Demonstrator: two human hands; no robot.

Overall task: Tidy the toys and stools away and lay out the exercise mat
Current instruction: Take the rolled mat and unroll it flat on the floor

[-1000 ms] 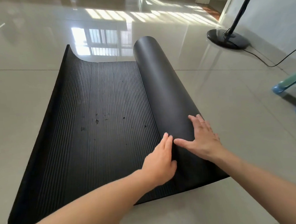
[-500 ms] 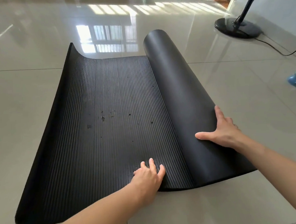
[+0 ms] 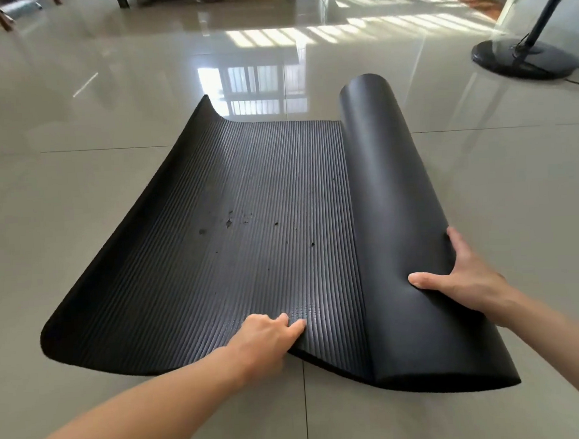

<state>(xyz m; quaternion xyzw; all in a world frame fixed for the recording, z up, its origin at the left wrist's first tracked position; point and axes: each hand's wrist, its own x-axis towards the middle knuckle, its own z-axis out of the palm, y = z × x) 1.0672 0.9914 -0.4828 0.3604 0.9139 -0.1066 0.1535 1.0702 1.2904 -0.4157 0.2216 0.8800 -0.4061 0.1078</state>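
A black ribbed exercise mat (image 3: 246,195) lies partly unrolled on the tiled floor, its left end curling upward. The rest of the mat forms a smooth roll (image 3: 391,186) along the right side. My left hand (image 3: 268,339) pinches the mat's near edge, thumb on top and fingers underneath, and that edge is lifted slightly off the floor. My right hand (image 3: 461,276) holds the near right side of the roll, thumb across the top and fingers along its outer flank. Small dark specks dot the mat's middle.
A black round stand base (image 3: 525,59) with a slanted pole and a cable stands at the back right. Dark furniture legs (image 3: 122,0) line the far wall, with wooden legs (image 3: 4,16) at the far left. Glossy floor tiles (image 3: 73,147) surround the mat.
The roll has moved to the right and more ribbed surface is exposed. My left hand went from the roll to the mat's near edge and took hold. My right hand slid to the roll's right side.
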